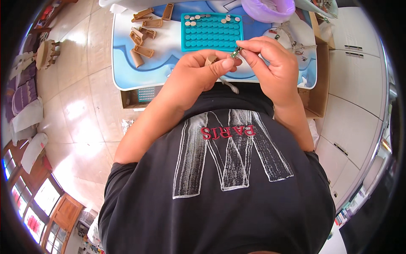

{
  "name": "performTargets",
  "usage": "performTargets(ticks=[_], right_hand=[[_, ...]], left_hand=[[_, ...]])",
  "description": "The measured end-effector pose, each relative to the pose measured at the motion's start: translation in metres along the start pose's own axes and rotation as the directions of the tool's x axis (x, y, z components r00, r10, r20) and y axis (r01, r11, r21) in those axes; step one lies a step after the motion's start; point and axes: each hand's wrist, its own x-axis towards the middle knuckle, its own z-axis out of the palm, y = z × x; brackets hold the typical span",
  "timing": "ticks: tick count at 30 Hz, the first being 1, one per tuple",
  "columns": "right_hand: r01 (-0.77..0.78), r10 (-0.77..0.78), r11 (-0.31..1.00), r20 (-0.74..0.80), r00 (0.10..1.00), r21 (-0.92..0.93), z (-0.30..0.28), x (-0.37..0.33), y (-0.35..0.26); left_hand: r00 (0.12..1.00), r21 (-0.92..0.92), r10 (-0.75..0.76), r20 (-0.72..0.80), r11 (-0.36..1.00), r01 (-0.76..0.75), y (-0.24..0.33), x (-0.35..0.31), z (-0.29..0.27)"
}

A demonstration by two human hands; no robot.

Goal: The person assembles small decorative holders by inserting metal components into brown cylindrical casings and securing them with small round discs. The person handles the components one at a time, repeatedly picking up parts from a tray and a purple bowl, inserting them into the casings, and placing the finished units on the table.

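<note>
Over the near edge of the blue-and-white table (pixel 122 47), both hands are up close together and each one has something in its fingers. On the right side, the right hand (pixel 274 64) pinches a small green circuit board (pixel 235 53), thumb and forefinger closed on its upper end, so the board pokes out past those fingertips and slants down to the left. Across from it, the left hand (pixel 196 70) is curled round a brown case (pixel 211 60), which shows between the thumb and the bent fingers, well back from the thumb's tip. And that left thumb points right at the lower end of the board, very near it; whether it touches, I cannot tell. So the board sits in the gap between the two hands, the case just to its left. Right beyond the fingers lies a teal tray (pixel 183 36) with rows of round cups, silver discs (pixel 193 23) scattered along its far rows. Off to the left, more brown cases (pixel 144 51) lie in a loose group, while wired parts (pixel 299 53) spread out on the right, near a purple tub (pixel 259 17) at the far side.
</note>
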Motion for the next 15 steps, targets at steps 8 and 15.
performTargets(ticks=[8, 15], right_hand=[[-0.223, 0.224, 0.973, -0.010, 0.975, 0.064, 0.010, -0.006, -0.002], [-0.170, 0.171, 0.984, -0.018, 0.985, 0.062, 0.012, -0.011, 0.007]], left_hand=[[0.997, -0.117, 0.025, -0.068, 0.993, -0.033, -0.012, 0.006, -0.003], [0.987, 0.122, 0.112, -0.113, 0.988, -0.098, -0.007, 0.005, 0.003]])
